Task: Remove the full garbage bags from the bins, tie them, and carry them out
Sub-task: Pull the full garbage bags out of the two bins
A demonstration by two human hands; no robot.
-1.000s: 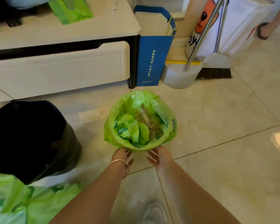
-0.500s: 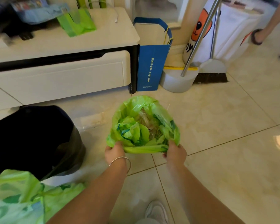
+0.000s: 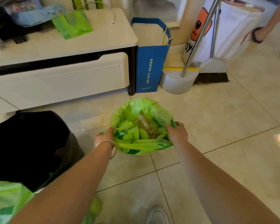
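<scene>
Both hands pinching the rim of the green garbage bag (image 3: 141, 126) on the tile floor (image 3: 217, 126), ready to gather it.

Risk: thin film could tear or slip if the sides are yanked unevenly, and the loose trash heaped near the top could spill since the mouth is wide open; bag also sits close to the blue paper bag (image 3: 149, 68) and dustpan (image 3: 178, 81), could snag on lifting. Left hand (image 3: 104, 138), bangle on wrist, fingers closed on the left rim, arm stretched forward and down. Right hand (image 3: 178, 133) fingers closed on the right rim, arm likewise extended. No bin visible under it, can't tell. Black bag (image 3: 27, 143) sits to the left.
</scene>
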